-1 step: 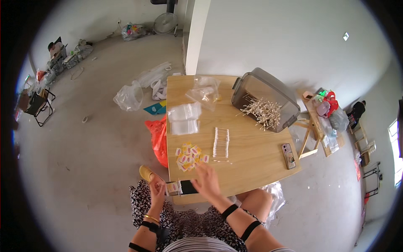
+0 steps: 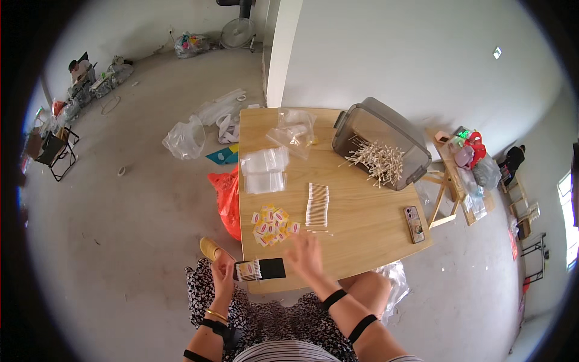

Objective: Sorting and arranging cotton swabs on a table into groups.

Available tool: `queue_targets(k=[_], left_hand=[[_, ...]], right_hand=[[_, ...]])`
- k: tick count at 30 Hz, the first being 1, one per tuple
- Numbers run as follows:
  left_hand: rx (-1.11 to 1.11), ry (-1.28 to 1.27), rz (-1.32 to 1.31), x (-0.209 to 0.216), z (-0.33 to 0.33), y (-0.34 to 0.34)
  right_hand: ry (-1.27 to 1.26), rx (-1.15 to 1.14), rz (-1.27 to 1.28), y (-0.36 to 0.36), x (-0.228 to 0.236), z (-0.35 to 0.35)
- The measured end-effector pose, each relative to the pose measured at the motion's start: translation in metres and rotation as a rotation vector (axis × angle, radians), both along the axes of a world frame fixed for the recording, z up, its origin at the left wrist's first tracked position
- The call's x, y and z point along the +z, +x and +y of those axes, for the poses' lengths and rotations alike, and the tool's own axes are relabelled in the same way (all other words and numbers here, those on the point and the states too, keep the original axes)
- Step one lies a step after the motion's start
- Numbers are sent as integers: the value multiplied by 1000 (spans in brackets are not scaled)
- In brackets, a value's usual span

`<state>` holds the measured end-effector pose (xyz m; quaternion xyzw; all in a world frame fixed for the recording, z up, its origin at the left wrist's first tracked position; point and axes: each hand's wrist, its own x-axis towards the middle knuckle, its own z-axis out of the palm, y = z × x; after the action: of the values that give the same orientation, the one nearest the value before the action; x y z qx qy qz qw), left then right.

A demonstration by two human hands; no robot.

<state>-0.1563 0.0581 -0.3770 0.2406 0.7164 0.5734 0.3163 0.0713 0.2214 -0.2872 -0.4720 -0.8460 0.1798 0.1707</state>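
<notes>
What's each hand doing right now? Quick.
Left hand: closed on the left end of the black strip bearing cotton swabs.
Right hand: above the table, blurred; open or closed, can't tell.

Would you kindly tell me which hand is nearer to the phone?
Right: the right hand is left of the phone; the left hand is farther left, holding the left end of the black strip.

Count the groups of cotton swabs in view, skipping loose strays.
3: a heap at the grey bin, a row on the table, and a set on the black piece by the left hand. Others may be hidden.
</notes>
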Motion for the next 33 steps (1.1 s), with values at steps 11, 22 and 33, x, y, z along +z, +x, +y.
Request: queue_targets(k=[11, 22, 33], left_hand=[[-173, 45, 773, 115, 31, 34], [-438, 91, 771, 134, 74, 82], [-708, 84, 918, 123, 105, 116]], right_hand=[[122, -82, -135, 58, 1, 115], [178, -110, -77, 49, 9, 118], [142, -104, -74, 53, 1, 125]])
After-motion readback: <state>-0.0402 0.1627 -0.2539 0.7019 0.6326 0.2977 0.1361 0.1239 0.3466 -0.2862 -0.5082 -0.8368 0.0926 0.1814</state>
